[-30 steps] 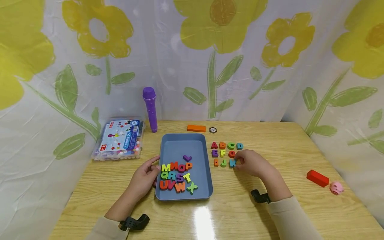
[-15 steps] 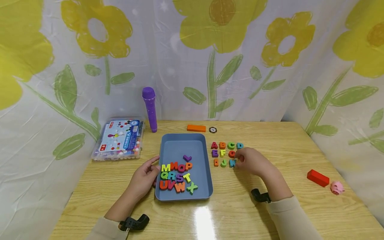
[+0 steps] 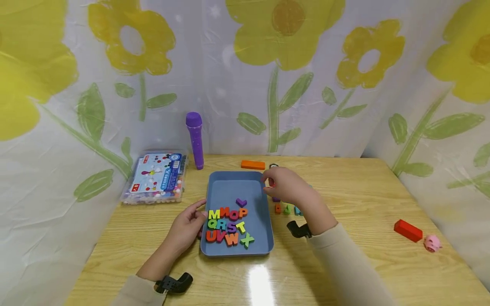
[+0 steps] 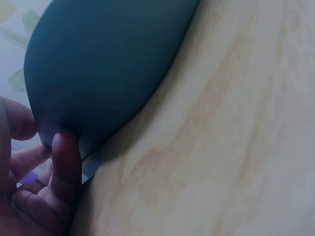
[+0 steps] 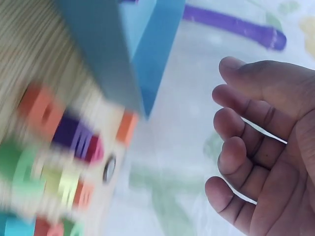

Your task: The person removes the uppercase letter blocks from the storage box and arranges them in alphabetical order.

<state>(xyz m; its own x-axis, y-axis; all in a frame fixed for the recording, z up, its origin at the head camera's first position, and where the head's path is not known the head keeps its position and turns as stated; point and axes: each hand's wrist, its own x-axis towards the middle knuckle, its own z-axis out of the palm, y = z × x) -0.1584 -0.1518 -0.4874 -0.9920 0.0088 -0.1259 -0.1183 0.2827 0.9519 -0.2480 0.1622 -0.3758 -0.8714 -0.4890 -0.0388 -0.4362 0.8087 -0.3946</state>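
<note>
My left hand (image 3: 185,227) touches the left wall of the blue-grey tray (image 3: 264,238), fingertips at its rim; in the left wrist view, fingers (image 4: 66,157) lie against the tray's outer side. Inside the tray are several coloured letter blocks, among them a yellow M (image 3: 214,214), a green X (image 3: 247,240) and a purple heart-like V shape (image 3: 241,202). My right hand (image 3: 289,187) hovers by the tray's upper right edge with loosely bent fingers and nothing between them. Beneath it, rows of letter blocks are partly hidden, including a green J (image 3: 287,209) and an orange piece (image 5: 42,110).
At the back stand a purple microphone (image 3: 195,140), a plastic box of molecule parts (image 3: 157,176) and an orange bar (image 3: 252,165). A round dark disc (image 5: 109,168) lies near that bar. A red block (image 3: 408,230) and a pink pig head (image 3: 432,243) sit at right.
My right hand has left the blue letter at the end of the bottom row and moved left and up to the tray's edge. My left hand stays at the tray.
</note>
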